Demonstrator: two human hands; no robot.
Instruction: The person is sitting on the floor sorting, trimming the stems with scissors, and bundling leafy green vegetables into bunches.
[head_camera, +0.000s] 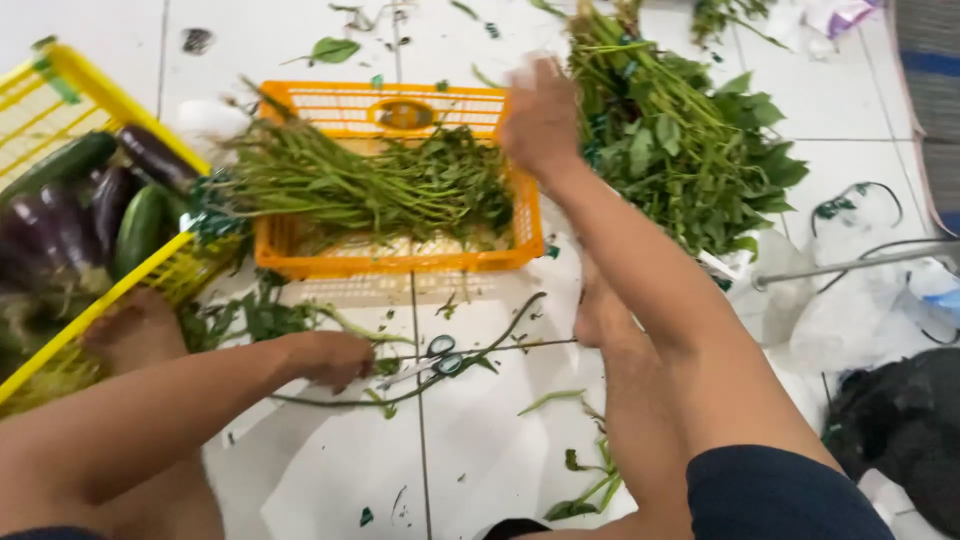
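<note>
On the white tiled floor, the person sits with bare feet out among scattered leaf scraps. The left hand rests low on the tile, fingers curled loosely and closed on nothing that I can make out; a pair of scissors lies just beside it, to its right, long axis running roughly left to right, handles on the far side from that hand. The right hand is raised and blurred at the far right corner of the orange plastic crate; whether its fingers are spread or closed I cannot tell. It hovers between the crate and a loose heap of leafy greens to the right. A tied bundle of green stems lies across the crate, long axis left to right. At far left a yellow basket holds eggplants and cucumbers. The left hand is much the nearer to the scissors.
</note>
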